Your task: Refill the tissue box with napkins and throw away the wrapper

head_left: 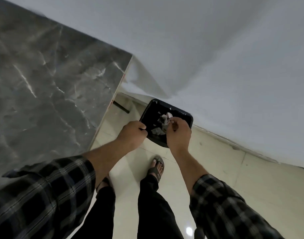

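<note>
A black bin (180,112) lined with a dark bag stands on the floor by the white wall, with crumpled pale waste (157,131) inside. My left hand (133,133) grips the bin's near-left rim. My right hand (178,133) hovers over the opening, fingers pinched on a small piece of clear, pale wrapper (167,117). The tissue box and napkins are out of view.
A dark grey marble table top (49,94) fills the left side, its corner close to the bin. A white wall (216,49) runs behind. My feet in sandals (157,167) stand on the pale tiled floor (208,163) just short of the bin.
</note>
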